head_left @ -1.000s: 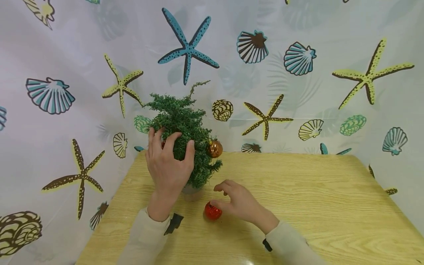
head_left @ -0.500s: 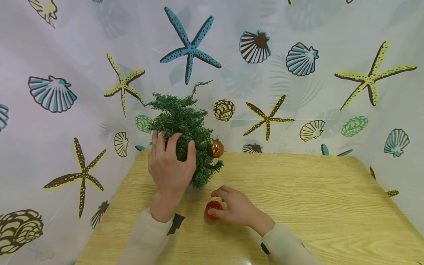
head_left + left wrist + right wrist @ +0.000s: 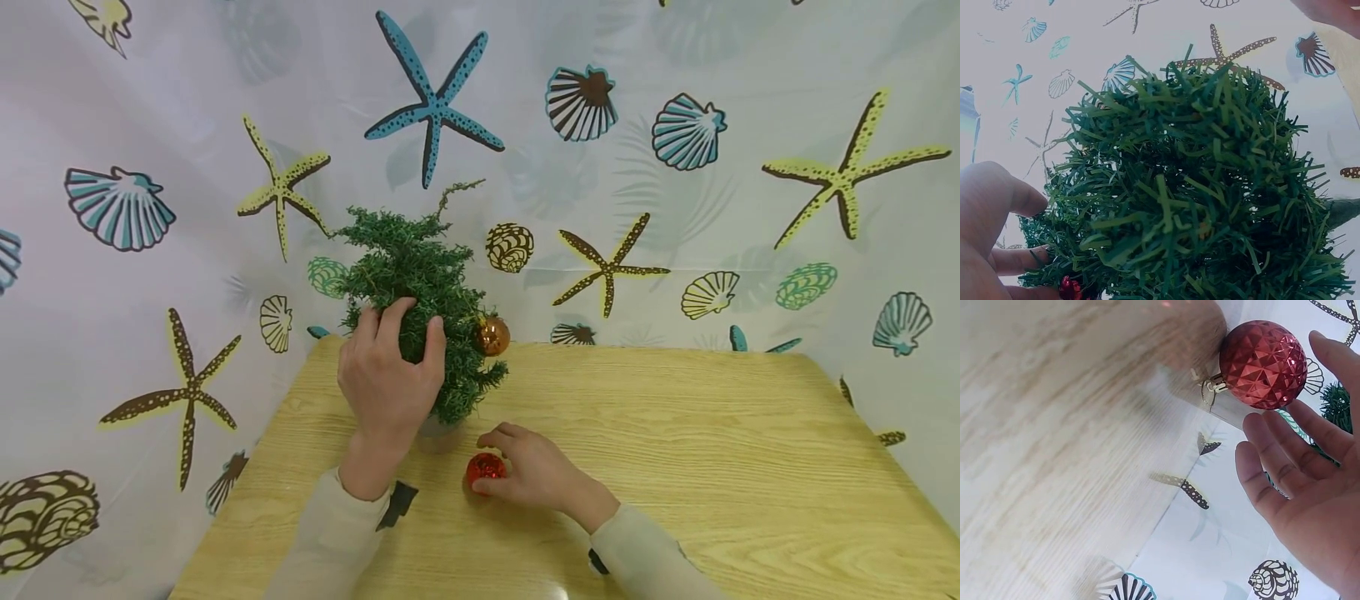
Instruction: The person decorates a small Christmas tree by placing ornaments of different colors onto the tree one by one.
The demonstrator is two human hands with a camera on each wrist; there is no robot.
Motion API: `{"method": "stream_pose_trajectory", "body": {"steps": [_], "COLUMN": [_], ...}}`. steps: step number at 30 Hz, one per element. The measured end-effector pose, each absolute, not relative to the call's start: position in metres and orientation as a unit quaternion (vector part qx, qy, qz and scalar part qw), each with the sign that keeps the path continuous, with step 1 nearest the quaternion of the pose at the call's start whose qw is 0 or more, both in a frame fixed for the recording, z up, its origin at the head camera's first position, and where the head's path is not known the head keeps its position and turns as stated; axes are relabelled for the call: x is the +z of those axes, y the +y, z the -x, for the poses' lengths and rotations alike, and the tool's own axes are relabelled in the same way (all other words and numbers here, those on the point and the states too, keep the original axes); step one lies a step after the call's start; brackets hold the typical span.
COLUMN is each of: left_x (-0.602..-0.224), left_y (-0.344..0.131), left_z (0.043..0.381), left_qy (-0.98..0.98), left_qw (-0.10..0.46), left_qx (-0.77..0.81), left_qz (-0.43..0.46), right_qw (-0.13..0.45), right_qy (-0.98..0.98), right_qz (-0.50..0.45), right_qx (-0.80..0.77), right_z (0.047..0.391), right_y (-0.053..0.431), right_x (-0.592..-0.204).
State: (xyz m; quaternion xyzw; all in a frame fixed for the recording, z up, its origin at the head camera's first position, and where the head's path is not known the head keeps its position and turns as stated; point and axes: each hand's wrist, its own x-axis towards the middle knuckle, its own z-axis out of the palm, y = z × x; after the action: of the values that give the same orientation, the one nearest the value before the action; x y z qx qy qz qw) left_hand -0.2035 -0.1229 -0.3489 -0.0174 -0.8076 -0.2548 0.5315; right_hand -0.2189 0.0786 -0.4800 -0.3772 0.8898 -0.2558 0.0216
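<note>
A small green Christmas tree [image 3: 408,267] stands in a pale pot [image 3: 437,433] on the wooden table. My left hand [image 3: 390,371] is around its near side, fingers bent into the branches [image 3: 1185,169] and some fingertips hidden. Beside those fingers a bit of a red ornament [image 3: 1070,289] shows among the needles. A gold ball ornament [image 3: 492,336] hangs on the tree's right side. My right hand [image 3: 536,471] is at a red faceted ball ornament [image 3: 1263,365] lying on the table, its thumb and loosely bent fingers spread about it; whether they touch is unclear.
The light wooden table [image 3: 675,450] extends to the right of the tree. A white curtain [image 3: 637,50] printed with starfish and shells surrounds the table at the back and sides.
My right hand has shifted slightly left, its thumb now across the front of the red ball. The left hand has settled slightly; the red seen between its fingers earlier is hidden in the head view.
</note>
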Motion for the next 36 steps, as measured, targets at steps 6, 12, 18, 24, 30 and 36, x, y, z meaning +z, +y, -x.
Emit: {"method": "stream_pose_trajectory", "body": {"steps": [6,12,18,24,30,36], "left_x": [-0.349,-0.348,-0.348,-0.348,-0.348,-0.348], "left_y": [-0.123,-0.123,-0.125,-0.129,-0.138,-0.153], "left_z": [0.204,0.205,0.205,0.203,0.202,0.2], "left_qy": [-0.806,-0.802,-0.801,-0.799,-0.799,-0.81], "left_qw": [0.531,0.535,0.539,0.54,0.534,0.51], "left_qx": [-0.261,-0.265,-0.259,-0.264,-0.274,-0.281], "left_qz": [0.018,0.023,0.026,0.034,0.045,0.069], "right_qw": [0.019,0.017,0.021,0.029,0.019,0.02], "right_qy": [0.895,0.898,0.899,0.901,0.906,0.907], "right_qz": [0.385,0.388,0.387,0.381,0.374,0.367], "right_qx": [-0.226,-0.206,-0.202,-0.203,-0.199,-0.206], "right_z": [0.22,0.22,0.22,0.219,0.22,0.22], "right_y": [0.079,0.08,0.081,0.082,0.084,0.085], "right_x": [-0.482,-0.484,-0.485,-0.484,-0.483,-0.478]}}
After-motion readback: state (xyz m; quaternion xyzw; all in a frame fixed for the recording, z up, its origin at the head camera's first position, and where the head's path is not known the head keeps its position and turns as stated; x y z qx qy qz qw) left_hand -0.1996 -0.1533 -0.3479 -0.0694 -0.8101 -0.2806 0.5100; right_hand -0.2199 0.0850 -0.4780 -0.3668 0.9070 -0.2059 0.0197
